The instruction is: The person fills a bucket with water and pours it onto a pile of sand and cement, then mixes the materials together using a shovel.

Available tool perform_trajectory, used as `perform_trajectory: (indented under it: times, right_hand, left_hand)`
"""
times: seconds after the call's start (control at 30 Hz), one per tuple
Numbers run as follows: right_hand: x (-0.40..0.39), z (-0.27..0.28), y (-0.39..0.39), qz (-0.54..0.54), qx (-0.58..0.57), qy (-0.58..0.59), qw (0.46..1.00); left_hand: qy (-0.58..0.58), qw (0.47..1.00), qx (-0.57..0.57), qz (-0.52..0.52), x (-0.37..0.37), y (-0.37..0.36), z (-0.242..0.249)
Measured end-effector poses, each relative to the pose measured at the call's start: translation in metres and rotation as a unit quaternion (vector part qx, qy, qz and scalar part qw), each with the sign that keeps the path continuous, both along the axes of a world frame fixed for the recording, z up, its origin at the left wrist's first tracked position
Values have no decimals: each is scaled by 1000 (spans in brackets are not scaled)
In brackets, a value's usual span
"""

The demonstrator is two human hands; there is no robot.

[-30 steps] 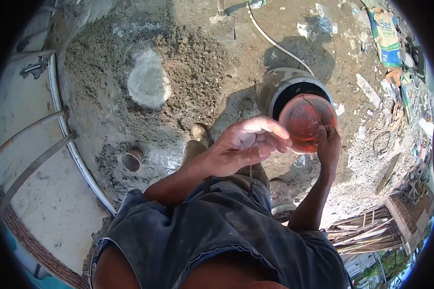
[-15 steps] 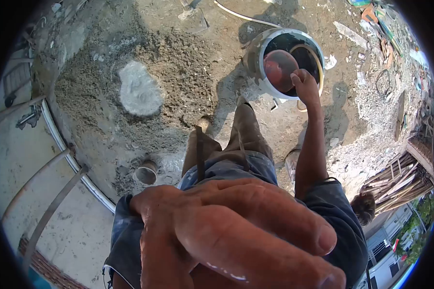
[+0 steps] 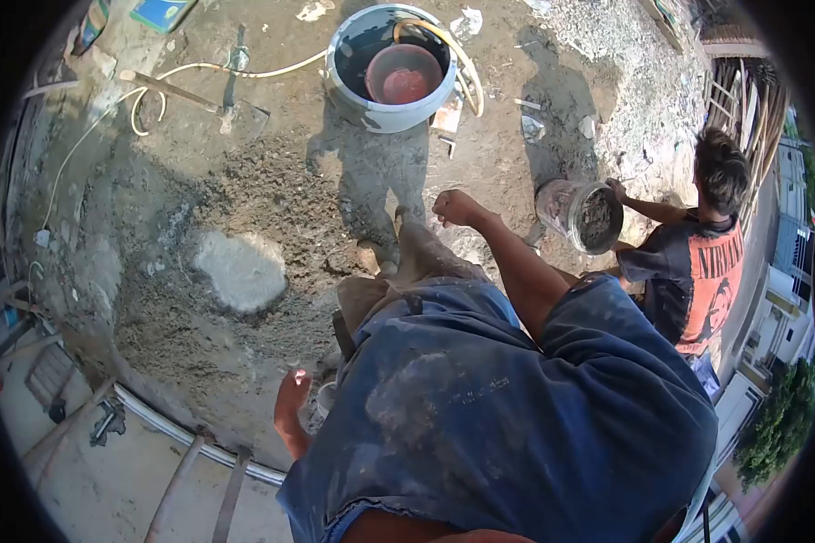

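My right hand (image 3: 459, 207) hangs in front of my right thigh with its fingers curled in, and nothing shows in it. Low on the left is my left hand (image 3: 293, 391), also curled, beside a small bucket (image 3: 326, 399) partly hidden by my shirt. Ahead stands a large round tub (image 3: 389, 119) of dark water, with a red bowl (image 3: 404, 76) inside and a yellowish hose (image 3: 469, 68) over its rim. Left of my feet, a pale grey powder patch (image 3: 241, 271) lies on rough, dark mix (image 3: 308, 213).
At the right, a co-worker (image 3: 697, 262) crouches, hands at a tilted bucket (image 3: 560, 210) of grey material. A hoe (image 3: 186, 95) lies on the ground at upper left. Metal bars (image 3: 174, 487) cross the lower left, by a wall. Bundled sticks (image 3: 753, 113) are at the far right.
My left hand has dropped from close before the camera to my left side. My right hand has moved away from the tub. The view has turned right, bringing the co-worker and bucket into sight.
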State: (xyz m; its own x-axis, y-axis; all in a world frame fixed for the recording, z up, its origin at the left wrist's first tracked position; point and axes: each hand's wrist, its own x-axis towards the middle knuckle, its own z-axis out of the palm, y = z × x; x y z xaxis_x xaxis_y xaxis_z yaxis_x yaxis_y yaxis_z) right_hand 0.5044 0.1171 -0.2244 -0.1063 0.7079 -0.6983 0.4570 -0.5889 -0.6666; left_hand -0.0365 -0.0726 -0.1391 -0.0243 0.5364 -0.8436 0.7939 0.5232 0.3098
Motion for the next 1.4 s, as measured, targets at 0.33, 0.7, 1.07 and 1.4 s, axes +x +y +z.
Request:
perform_trajectory:
  times: [0.33, 0.7, 1.07, 1.4]
  right_hand:
    - [65, -58, -150, -301, -50, -61, 950]
    - [4, -23, -302, -554, -73, -93, 824]
    - [-215, -31, -533, -666, -246, -37, 703]
    - [-276, 19, -588, -838, -223, 46, 496]
  left_hand:
    - [-113, 990, -62, 53, 83, 46, 18]
    - [-137, 990, 8, 9, 75, 222, -21]
    - [-67, 942, -90, -317, 160, 225, -39]
    - [-124, 895, -74, -421, 281, 195, -40]
